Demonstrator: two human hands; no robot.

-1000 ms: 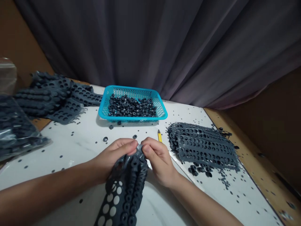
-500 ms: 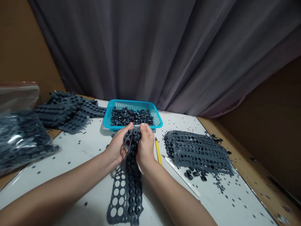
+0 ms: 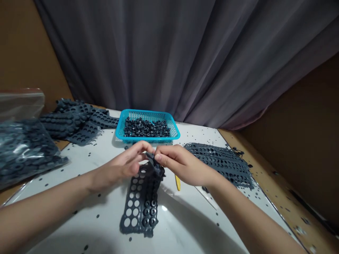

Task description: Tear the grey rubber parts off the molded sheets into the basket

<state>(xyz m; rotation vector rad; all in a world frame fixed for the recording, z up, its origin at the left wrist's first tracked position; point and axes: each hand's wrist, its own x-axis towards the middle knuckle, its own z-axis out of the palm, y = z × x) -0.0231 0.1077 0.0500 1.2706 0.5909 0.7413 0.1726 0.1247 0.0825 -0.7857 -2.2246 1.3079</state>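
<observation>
A dark grey rubber sheet [image 3: 139,211], punched with rows of round holes and carrying black grommets, lies on the white table top [image 3: 79,176] in front of me. Its upper end is bunched and lifted between my hands. My right hand [image 3: 180,165] pinches that end between thumb and fingers. My left hand [image 3: 123,162] comes in from the other side, its fingertips closing on the same end. Part of the sheet's top is hidden behind my fingers.
A blue plastic basket [image 3: 122,123] full of loose black grommets stands behind my hands. Stacked perforated sheets [image 3: 219,162] lie to the right beside a yellow pencil [image 3: 177,183]. More sheets [image 3: 76,121] and a filled plastic bag [image 3: 26,148] lie left. Small black pieces are scattered about.
The sheet has dropped lower and now lies flat on the table, with only its top end raised. My forearms have swung outward, and my hands now meet sideways over that end.
</observation>
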